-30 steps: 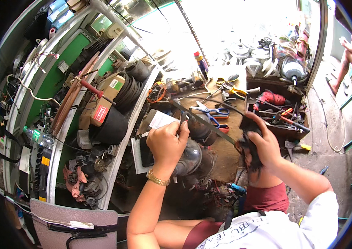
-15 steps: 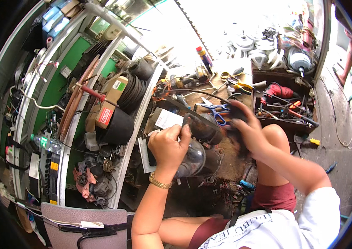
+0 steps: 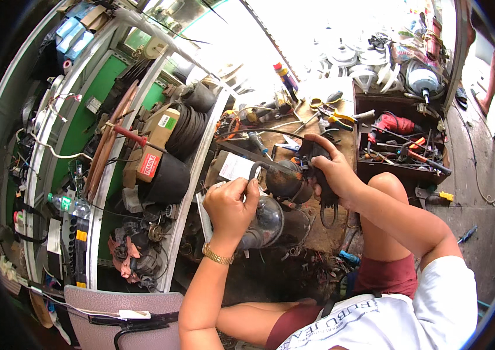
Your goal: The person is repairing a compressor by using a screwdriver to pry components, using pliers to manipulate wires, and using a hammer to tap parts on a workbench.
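Above a brown wooden desk [image 3: 324, 240], both of the person's bare hands are at work on a compact black bundle of what looks like folded cord [image 3: 322, 182]. The right hand [image 3: 336, 169] is curled closed round the bundle, its thumb pressed across the near face, and a narrow black loop hangs below the fingers. A thin dark strand [image 3: 262, 131] arcs leftward from the top of that grip. The left hand [image 3: 228, 207], well apart from the right, is closed like a loose fist, with thumb and forefinger pinched on a hooked black length [image 3: 254, 167]; whether this joins the bundle is hard to tell. A gold-coloured metal watch [image 3: 218, 254] circles the left wrist.

Below and between the hands lie a dark, glossy, dome-ended metal body [image 3: 271, 219] and, just beyond it, a dark rounded cylinder [image 3: 284, 181]. Near the left hand is a box topped with a white paper label [image 3: 239, 167]. Farther back on the desk are a screwdriver with a grey-blue handle [image 3: 257, 142], yellow-handled pliers [image 3: 341, 121] and an upright red-capped spray can [image 3: 285, 80]. To the right, a dark wooden box [image 3: 399, 174] holds a red power drill [image 3: 392, 123] among other tools.
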Demonstrator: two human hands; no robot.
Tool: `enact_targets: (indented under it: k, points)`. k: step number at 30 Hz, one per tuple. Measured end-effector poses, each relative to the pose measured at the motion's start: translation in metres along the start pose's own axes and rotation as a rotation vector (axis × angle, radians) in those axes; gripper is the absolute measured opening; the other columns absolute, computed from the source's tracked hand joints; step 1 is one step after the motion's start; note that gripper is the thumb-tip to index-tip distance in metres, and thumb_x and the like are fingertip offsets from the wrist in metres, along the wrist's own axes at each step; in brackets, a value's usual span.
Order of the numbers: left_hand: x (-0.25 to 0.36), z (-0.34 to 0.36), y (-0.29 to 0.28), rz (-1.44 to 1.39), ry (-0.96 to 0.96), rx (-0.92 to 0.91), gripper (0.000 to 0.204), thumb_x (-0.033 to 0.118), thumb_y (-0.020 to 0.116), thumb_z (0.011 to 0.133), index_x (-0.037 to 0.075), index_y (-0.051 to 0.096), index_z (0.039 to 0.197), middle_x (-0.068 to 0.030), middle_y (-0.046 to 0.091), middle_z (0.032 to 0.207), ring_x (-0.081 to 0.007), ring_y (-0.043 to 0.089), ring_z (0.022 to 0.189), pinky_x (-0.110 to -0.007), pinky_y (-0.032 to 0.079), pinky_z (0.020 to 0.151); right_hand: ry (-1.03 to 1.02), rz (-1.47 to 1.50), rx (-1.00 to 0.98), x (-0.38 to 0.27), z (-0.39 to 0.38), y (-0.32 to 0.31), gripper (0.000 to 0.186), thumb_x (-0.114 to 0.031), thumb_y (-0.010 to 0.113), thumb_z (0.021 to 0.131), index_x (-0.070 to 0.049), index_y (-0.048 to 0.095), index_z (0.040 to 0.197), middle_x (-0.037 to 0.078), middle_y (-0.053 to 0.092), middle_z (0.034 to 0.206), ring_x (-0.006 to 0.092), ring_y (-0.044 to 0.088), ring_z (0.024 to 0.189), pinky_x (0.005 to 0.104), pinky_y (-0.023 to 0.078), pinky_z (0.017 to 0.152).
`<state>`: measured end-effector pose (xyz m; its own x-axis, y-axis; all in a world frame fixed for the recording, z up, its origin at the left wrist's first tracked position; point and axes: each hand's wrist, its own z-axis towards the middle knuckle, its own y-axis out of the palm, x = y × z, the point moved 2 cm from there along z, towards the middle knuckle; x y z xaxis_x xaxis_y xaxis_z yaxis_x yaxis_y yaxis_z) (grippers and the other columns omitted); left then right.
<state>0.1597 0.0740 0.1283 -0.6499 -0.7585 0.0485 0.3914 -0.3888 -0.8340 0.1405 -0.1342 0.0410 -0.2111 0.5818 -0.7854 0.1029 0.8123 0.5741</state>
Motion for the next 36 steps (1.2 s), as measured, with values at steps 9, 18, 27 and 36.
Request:
enact_targets:
  k: [9, 18, 27, 36]
  points:
    - [-0.007, -0.003, -0.006, -0.066, 0.132, -0.054, 0.033, 0.023, 0.064, 0.083, 0.007, 0.049, 0.057, -0.0082, 0.048, 0.052, -0.028, 0.05, 0.049, -0.038, 0.032, 0.051, -0.211, -0.127, 0.091, 0.002, -0.066, -0.034, 0.055, -0.002, 0.048, 0.089, -0.019, 0.044, 0.141, 0.01, 0.061, 0.091, 0.0133, 0.057, 0.053, 0.0259, 0.047, 0.043]
    - [-0.005, -0.005, -0.012, 0.0, 0.137, -0.091, 0.034, 0.024, 0.066, 0.082, 0.009, 0.051, 0.056, -0.0057, 0.05, 0.05, -0.0252, 0.054, 0.048, -0.037, 0.037, 0.052, 0.005, 0.011, 0.082, -0.002, -0.084, -0.024, 0.06, -0.004, 0.05, 0.086, -0.019, 0.043, 0.143, 0.007, 0.061, 0.094, 0.0108, 0.057, 0.058, 0.0242, 0.047, 0.042]
    - [-0.004, -0.001, -0.008, -0.078, 0.08, -0.093, 0.032, 0.027, 0.066, 0.082, 0.009, 0.055, 0.058, -0.0055, 0.054, 0.054, -0.025, 0.056, 0.051, -0.036, 0.036, 0.052, -0.12, 0.067, 0.102, 0.009, -0.043, -0.001, 0.052, -0.005, 0.05, 0.09, -0.019, 0.044, 0.14, 0.01, 0.061, 0.086, 0.0137, 0.053, 0.045, 0.0282, 0.045, 0.039]
    - [-0.003, -0.003, -0.005, -0.128, 0.142, -0.039, 0.035, 0.025, 0.067, 0.081, 0.006, 0.052, 0.056, -0.0092, 0.049, 0.051, -0.0277, 0.052, 0.048, -0.037, 0.033, 0.05, -0.107, -0.262, 0.19, 0.0, -0.1, -0.039, 0.058, -0.003, 0.047, 0.086, -0.017, 0.044, 0.142, 0.01, 0.064, 0.105, 0.0171, 0.061, 0.078, 0.027, 0.051, 0.068]
